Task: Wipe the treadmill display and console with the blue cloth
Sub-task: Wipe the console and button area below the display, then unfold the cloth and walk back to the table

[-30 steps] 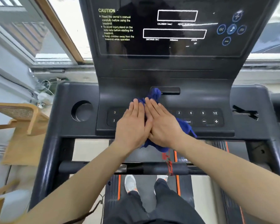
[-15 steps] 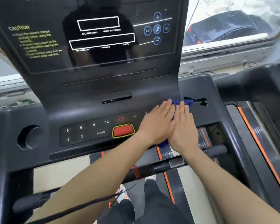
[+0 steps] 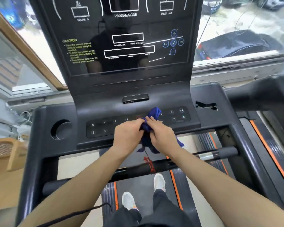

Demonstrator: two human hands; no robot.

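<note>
The blue cloth [image 3: 152,114] is bunched up over the middle of the black console's button panel [image 3: 105,126]. My left hand [image 3: 128,136] and my right hand [image 3: 161,135] both pinch it from either side, fingers curled into the fabric. Part of the cloth hangs below my hands over the console's front edge. The red stop button is hidden behind my hands and the cloth. Above stands the glossy black display [image 3: 126,45] with white boxes and yellow caution text.
A round cup holder [image 3: 61,129] sits at the console's left end and a slot [image 3: 206,105] at its right. A black handlebar [image 3: 170,164] with a red cord crosses below my hands. Windows flank the display. A wooden chair [image 3: 10,153] stands at left.
My hands were flat on the cloth at the console's right side. They have come back to the middle and now gather the cloth into a bunch. The view tilted upward.
</note>
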